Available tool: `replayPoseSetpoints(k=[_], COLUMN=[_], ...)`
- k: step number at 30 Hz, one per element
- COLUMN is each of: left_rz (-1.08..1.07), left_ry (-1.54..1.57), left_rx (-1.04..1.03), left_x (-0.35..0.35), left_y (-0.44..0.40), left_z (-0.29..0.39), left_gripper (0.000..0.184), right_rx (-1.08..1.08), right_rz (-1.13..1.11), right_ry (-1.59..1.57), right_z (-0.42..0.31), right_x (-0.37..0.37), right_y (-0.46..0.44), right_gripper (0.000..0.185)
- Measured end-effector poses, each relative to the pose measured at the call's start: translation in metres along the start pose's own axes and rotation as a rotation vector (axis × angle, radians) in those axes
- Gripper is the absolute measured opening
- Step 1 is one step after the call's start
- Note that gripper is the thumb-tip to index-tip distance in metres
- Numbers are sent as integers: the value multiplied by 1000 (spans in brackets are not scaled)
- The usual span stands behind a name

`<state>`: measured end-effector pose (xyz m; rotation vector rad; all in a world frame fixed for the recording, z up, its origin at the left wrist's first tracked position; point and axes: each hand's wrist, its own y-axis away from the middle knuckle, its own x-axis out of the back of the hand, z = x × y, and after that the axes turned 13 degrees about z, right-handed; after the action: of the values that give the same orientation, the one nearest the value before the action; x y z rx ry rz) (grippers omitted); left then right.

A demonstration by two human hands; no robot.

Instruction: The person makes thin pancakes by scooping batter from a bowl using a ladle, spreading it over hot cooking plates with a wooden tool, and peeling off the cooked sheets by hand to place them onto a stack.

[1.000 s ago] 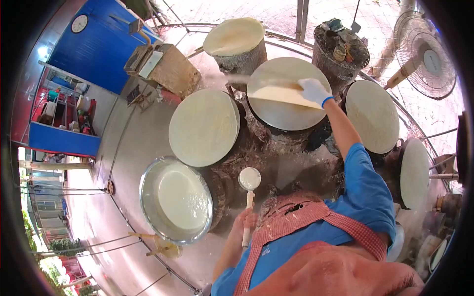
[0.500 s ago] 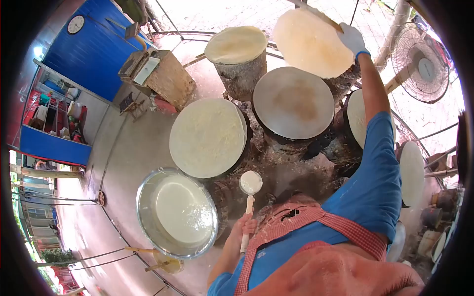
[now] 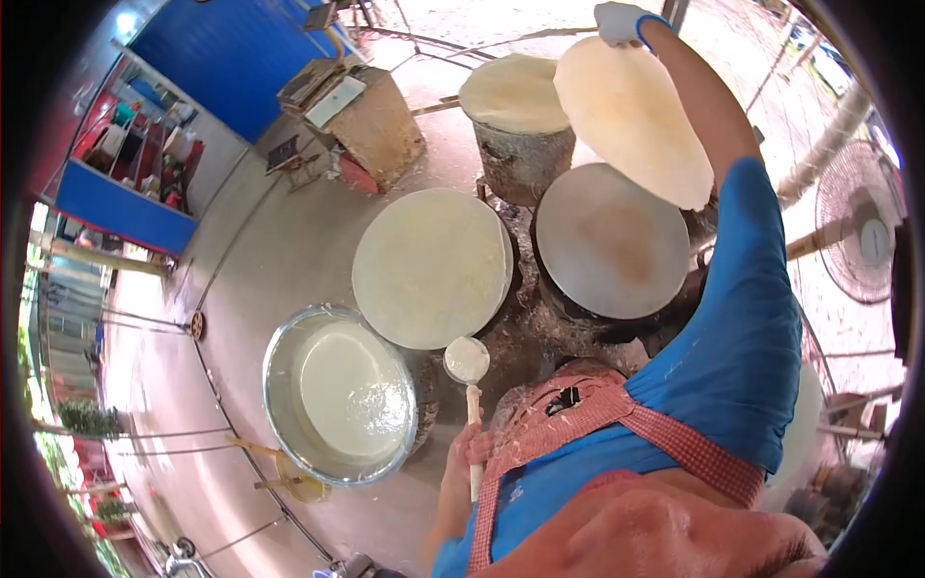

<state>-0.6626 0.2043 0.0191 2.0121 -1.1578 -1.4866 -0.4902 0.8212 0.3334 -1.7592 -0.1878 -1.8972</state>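
My left hand (image 3: 470, 447) is wrapped round the wooden handle of a ladle (image 3: 467, 360), whose round bowl looks coated with white batter. The bowl is just below a round griddle (image 3: 432, 270) spread with a pale layer. My right hand (image 3: 624, 25), in a white glove, grips the upper edge of a large thin round pancake (image 3: 636, 120). The pancake hangs tilted, partly in front of another round griddle (image 3: 612, 241), grey with a brownish patch. A wide metal basin (image 3: 275, 385) of white batter (image 3: 355, 390) stands at the lower left.
More thin pancakes (image 3: 515, 91) lie on a drum-like stand (image 3: 520, 164) at the back. Behind it to the left is a worn box-shaped stand (image 3: 371, 125). A fan (image 3: 862, 231) stands at the right. Shelves (image 3: 145, 144) and a blue panel (image 3: 226, 67) line the left.
My right hand has moved left and farther away, and the pancake now hangs steeper, lower edge over the grey griddle. The ladle stays in my left hand, and the view has shifted.
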Motion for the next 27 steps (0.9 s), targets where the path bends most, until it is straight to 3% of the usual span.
replayPoseSetpoints(k=[2, 4, 7, 8, 10, 12, 15, 16, 18, 19, 20, 21, 22, 23, 27], left_rz=[-94, -137, -152, -123, -141, -148, -60, -53, -40, -13, 8, 30, 129, 228, 68], left_ry=[87, 143, 221, 248, 265, 283, 357, 329, 303, 287, 283, 279, 273, 264, 332], left_rx=[0, -8, -42, -70, -88, -103, -212, -137, -82, -181, -234, -287, -376, -464, -349], left_x=[-6, -20, -37, -41, -45, -50, -60, -61, -50, -33, -35, -44, -53, -62, -48], left_y=[-6, -7, -7, -7, -11, -12, -10, -9, -13, -17, -19, -20, -18, -18, -19], left_z=[-8, -19, -33, -35, -37, -42, -51, -49, -48, -50, -52, -56, -62, -66, -72], left_gripper=[28, 28, 29, 29, 28, 28, 29, 8, 36, 7, 15, 31, 32, 33, 35], right_rx=[105, 136, -247, -305, -402, -456, -700, -822, -866, -873, -916, -962, -1100, -1148, -954], right_rz=[-111, -84, 41, 112, -40, 111, 239, 225, 261, 287, 304, 312, 283, 215, 93], right_ry=[-36, -208, -923, -1010, -1209, -1472, -1489, -1517, -1334, -1179, -1038, -899, -883, -911, -736], right_z=[-17, -1, 32, 47, 80, 57, 45, 38, 46, 51, 48, 41, 39, 23, 37], right_x=[-5, -28, -58, -77, -130, -162, -244, -268, -357, -403, -423, -431, -437, -395, -434], right_y=[-34, -81, -127, -137, -162, -138, -136, -136, -151, -154, -147, -138, -122, -98, -103], right_gripper=[15, 13, 19, 17, 21, 21, 20, 20, 22, 24, 26, 28, 30, 35, 38])
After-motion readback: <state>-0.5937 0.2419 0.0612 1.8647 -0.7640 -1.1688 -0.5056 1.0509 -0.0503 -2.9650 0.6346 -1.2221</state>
